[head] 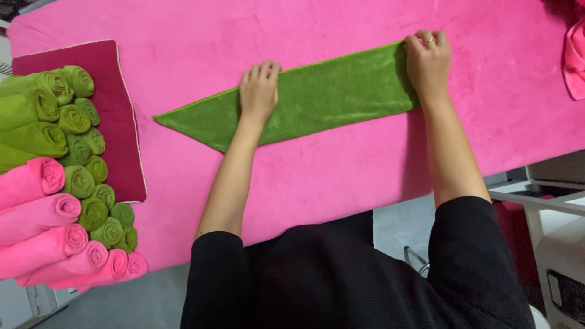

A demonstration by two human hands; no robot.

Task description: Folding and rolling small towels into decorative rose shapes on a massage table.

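Green plush cloth (pixel 317 97), folded into a long tapering strip, spread flat near the middle of the pink-covered tabletop (pixel 365 170), pointed tip toward the maroon mat (pixel 116 91) with its rolled green towels (pixel 73 122) and rolled pink towels (pixel 55 231). Left hand (pixel 259 90) pressed flat and spread on the strip's middle; right hand (pixel 428 61) at the wide end, fingers curled over the edge, perhaps pinching it, though hard to tell. Likely soft, light, limp, slightly grippy; best taken by the wide end's edge.

Rolled towels (pixel 67 176) block left; centre open.
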